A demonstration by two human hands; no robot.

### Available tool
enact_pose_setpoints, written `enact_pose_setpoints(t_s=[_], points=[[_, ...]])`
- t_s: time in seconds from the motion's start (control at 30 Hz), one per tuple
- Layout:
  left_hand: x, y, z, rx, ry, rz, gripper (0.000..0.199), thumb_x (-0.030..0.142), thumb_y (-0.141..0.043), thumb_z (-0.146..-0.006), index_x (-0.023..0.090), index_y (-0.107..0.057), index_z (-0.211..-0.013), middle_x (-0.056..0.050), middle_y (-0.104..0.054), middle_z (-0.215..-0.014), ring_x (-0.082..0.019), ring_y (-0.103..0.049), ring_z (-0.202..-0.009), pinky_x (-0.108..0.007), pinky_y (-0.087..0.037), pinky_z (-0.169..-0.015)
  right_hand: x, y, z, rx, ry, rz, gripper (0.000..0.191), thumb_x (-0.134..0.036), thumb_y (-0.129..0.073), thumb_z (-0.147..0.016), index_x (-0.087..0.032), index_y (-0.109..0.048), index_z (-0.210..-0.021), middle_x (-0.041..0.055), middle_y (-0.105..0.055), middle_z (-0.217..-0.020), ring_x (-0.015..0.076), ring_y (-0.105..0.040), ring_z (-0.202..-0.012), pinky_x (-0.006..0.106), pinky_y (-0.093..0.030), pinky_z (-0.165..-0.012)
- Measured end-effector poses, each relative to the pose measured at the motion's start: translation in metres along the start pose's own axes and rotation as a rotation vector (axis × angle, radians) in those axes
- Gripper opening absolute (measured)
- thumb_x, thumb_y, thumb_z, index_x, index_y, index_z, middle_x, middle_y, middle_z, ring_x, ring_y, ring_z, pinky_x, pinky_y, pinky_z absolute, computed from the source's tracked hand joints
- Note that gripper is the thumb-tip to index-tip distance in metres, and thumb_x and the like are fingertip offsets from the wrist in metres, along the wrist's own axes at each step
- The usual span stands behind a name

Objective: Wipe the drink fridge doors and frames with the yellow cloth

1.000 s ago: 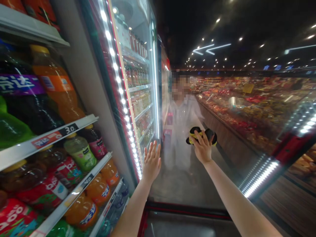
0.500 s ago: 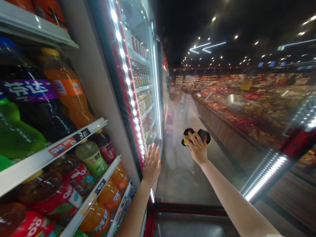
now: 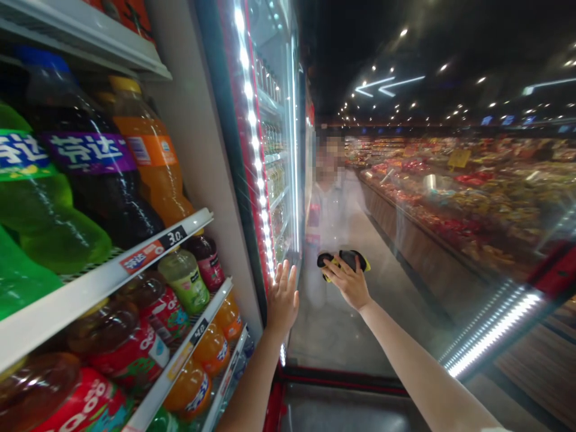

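My right hand (image 3: 348, 282) presses a black and yellow cloth (image 3: 353, 260) flat against the clear glass of an open cooler door (image 3: 382, 336). Its fingers lie over the cloth, and the dark folds show beyond the fingertips. My left hand (image 3: 283, 303) is raised with its fingers stretched out, at the hinge side of the door beside a bright LED strip (image 3: 255, 141). It holds nothing; whether the palm touches the glass I cannot tell.
At left, cooler shelves (image 3: 180, 227) carry soda bottles, including a purple-labelled bottle (image 3: 90, 150) and an orange soda bottle (image 3: 148, 150). Through the glass are a produce display (image 3: 468, 198) and an aisle. A faint person's reflection (image 3: 335, 210) shows in the glass.
My right hand has slid the cloth left and slightly down across the glass. My left hand stays near the door's side. The view has shifted left, and the reflection is clearer.
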State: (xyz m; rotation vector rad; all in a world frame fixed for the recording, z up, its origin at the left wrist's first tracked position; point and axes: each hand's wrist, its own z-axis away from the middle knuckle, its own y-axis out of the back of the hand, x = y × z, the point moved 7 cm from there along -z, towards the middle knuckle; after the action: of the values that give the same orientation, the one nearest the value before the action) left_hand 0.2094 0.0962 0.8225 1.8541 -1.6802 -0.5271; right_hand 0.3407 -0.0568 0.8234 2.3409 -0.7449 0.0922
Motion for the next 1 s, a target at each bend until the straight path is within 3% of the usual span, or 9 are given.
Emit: enact_pose_setpoints(t_s=[0.1,0.17,0.23,0.33,0.43,0.6,0.67,0.9,1.0], points=[[-0.007,0.004,0.001,0.005,0.005,-0.022,0.091,0.006,-0.051,-0.090,0.025,-0.007,-0.167,-0.012,-0.026,-0.171,-0.032,-0.024,-0.158,-0.055,-0.039,-0.122,0.000,0.004,-0.045,0.099,-0.186,-0.010,0.051,-0.014,-0.047,-0.101,-0.034,-0.057,-0.147,0.0066,-0.059,-0.152,0.0301,-0.040,-0.151,0.069,-0.006,-0.125],[-0.012,0.007,-0.001,0.013,0.005,-0.034,0.093,0.005,-0.051,-0.089,0.026,-0.005,-0.167,-0.012,-0.026,-0.171,-0.031,-0.024,-0.157,-0.057,-0.037,-0.123,-0.014,-0.002,-0.067,0.120,-0.225,-0.015,0.053,-0.016,-0.047,-0.101,-0.035,-0.054,-0.150,0.0060,-0.054,-0.156,0.0315,-0.034,-0.154,0.069,-0.006,-0.125],[-0.016,0.010,-0.003,0.018,0.006,-0.040,0.094,0.004,-0.050,-0.088,0.027,-0.005,-0.167,-0.011,-0.026,-0.171,-0.031,-0.025,-0.157,-0.057,-0.036,-0.124,-0.034,-0.012,-0.071,0.105,-0.151,-0.012,0.052,-0.019,-0.047,-0.103,-0.035,-0.052,-0.152,0.0046,-0.054,-0.157,0.0297,-0.032,-0.155,0.067,-0.004,-0.126],[-0.021,0.012,-0.005,0.010,0.005,-0.053,0.092,0.003,-0.050,-0.089,0.026,-0.007,-0.166,-0.012,-0.027,-0.171,-0.030,-0.026,-0.157,-0.057,-0.038,-0.123,-0.059,-0.023,-0.051,0.071,0.085,0.001,0.046,-0.021,-0.048,-0.104,-0.031,-0.056,-0.147,0.0027,-0.058,-0.153,0.0240,-0.034,-0.154,0.061,0.004,-0.129],[-0.025,0.015,-0.006,0.004,-0.003,-0.071,0.087,0.004,-0.050,-0.090,0.023,-0.012,-0.166,-0.014,-0.029,-0.170,-0.029,-0.028,-0.157,-0.056,-0.039,-0.123,-0.062,-0.019,-0.045,0.051,0.248,0.001,0.042,-0.020,-0.050,-0.104,-0.033,-0.061,-0.142,-0.0009,-0.061,-0.150,0.0206,-0.036,-0.152,0.057,0.002,-0.130],[-0.029,0.024,-0.006,0.021,-0.005,-0.104,0.082,0.004,-0.047,-0.092,0.017,-0.013,-0.165,-0.017,-0.036,-0.167,-0.029,-0.031,-0.155,-0.057,-0.041,-0.121,-0.045,0.006,-0.109,0.071,0.061,-0.010,0.046,-0.019,-0.045,-0.106,-0.033,-0.054,-0.149,0.0045,-0.054,-0.157,0.0277,-0.037,-0.152,0.067,-0.005,-0.126],[-0.031,0.029,-0.007,0.038,-0.004,-0.118,0.081,0.004,-0.046,-0.093,0.017,-0.012,-0.165,-0.018,-0.036,-0.166,-0.030,-0.032,-0.155,-0.059,-0.041,-0.120,-0.050,0.009,-0.121,0.102,0.004,-0.013,0.044,-0.020,-0.042,-0.107,-0.031,-0.055,-0.148,0.0059,-0.055,-0.155,0.0304,-0.039,-0.151,0.069,-0.004,-0.124],[-0.042,0.044,-0.008,0.113,0.027,-0.181,0.088,0.001,-0.046,-0.089,0.018,-0.007,-0.166,-0.017,-0.041,-0.163,-0.030,-0.036,-0.153,-0.056,-0.043,-0.120,-0.097,-0.022,-0.089,0.073,0.357,-0.078,0.042,-0.015,-0.051,-0.101,-0.038,-0.069,-0.131,-0.0013,-0.068,-0.142,0.0236,-0.049,-0.144,0.055,-0.022,-0.127],[-0.044,0.048,-0.015,0.143,0.038,-0.221,0.090,-0.002,-0.046,-0.088,0.018,-0.004,-0.166,-0.018,-0.042,-0.162,-0.031,-0.038,-0.151,-0.056,-0.043,-0.120,-0.093,-0.016,-0.114,0.088,0.282,-0.074,0.043,-0.014,-0.050,-0.101,-0.038,-0.068,-0.132,-0.0012,-0.064,-0.146,0.0272,-0.047,-0.146,0.062,-0.016,-0.127]])
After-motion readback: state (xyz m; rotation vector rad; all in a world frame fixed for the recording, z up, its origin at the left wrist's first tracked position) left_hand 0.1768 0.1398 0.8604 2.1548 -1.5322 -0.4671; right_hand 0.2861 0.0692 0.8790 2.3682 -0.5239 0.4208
